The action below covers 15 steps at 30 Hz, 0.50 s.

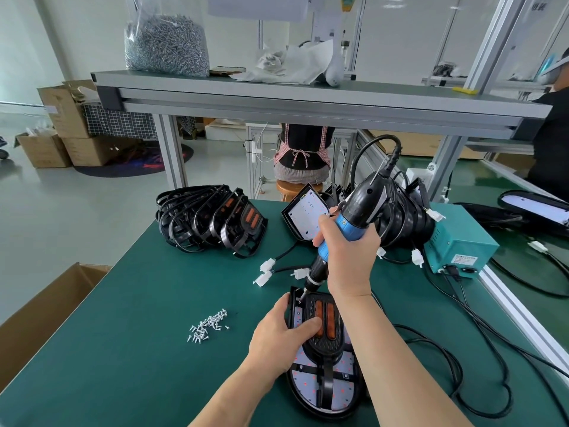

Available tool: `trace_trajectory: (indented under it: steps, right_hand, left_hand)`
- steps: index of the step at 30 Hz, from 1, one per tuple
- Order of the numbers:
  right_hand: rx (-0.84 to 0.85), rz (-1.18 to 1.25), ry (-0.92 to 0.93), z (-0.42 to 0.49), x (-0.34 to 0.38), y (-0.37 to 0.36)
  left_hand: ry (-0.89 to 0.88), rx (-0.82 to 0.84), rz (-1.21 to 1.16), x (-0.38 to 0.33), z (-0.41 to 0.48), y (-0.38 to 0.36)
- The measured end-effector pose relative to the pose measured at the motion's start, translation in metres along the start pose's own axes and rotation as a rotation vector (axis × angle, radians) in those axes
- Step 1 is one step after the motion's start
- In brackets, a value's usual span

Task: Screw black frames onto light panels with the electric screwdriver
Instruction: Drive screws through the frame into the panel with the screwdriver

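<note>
1. One light panel lies face up at the near edge of the desk, right of centre, with a black frame seated on it.
2. One screw seems to be going in now: the bit of the electric screwdriver stands tilted on the frame's far left corner. Whether the other corners are already screwed I cannot tell.
3. Right hand is wrapped round the screwdriver's blue barrel. Left hand clamps the work, fingers curled over the panel's left rim and thumb laid across the frame.
4. Loose screws lie in a small pile left of the panel, near that hand.
5. Many spare frames are heaped towards the far left corner, and more panels lean at the far edge behind the screwdriver, so I judge most of the job is left.
6. Finished units are not plainly in view. A teal power box sits by the right edge.
</note>
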State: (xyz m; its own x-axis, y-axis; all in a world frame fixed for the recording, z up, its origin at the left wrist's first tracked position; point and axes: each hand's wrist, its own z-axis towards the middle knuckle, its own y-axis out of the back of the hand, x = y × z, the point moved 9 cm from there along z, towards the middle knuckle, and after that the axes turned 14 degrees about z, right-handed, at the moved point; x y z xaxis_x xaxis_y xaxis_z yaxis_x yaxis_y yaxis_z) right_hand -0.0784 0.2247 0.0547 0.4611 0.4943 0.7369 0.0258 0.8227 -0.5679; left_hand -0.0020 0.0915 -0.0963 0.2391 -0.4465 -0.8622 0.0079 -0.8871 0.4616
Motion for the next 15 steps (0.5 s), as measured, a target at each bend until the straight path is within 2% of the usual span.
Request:
trace_trajectory:
  steps: [4,7,9,11,15]
  right_hand:
    - [0.002,-0.011,-0.024,0.001,-0.002,-0.004]
    - [0.287,0.012,-0.093,0.003,-0.002,-0.025]
    - [0.392,0.038,-0.147,0.001,-0.003,-0.036]
    - [0.335,0.015,-0.119,0.0,-0.003,-0.036]
    - [-0.034,-0.109,0.052,-0.006,0.002,-0.012]
  left_hand:
    - [-0.001,0.005,-0.01,0.001,0.0,0.0]
    - [-0.001,0.016,-0.014,0.0,0.0,-0.002]
    - [0.004,0.013,-0.016,0.0,-0.001,-0.001]
    - [0.019,0.006,-0.007,0.0,-0.001,-0.001]
    - [0.032,-0.02,0.026,0.001,-0.001,0.002]
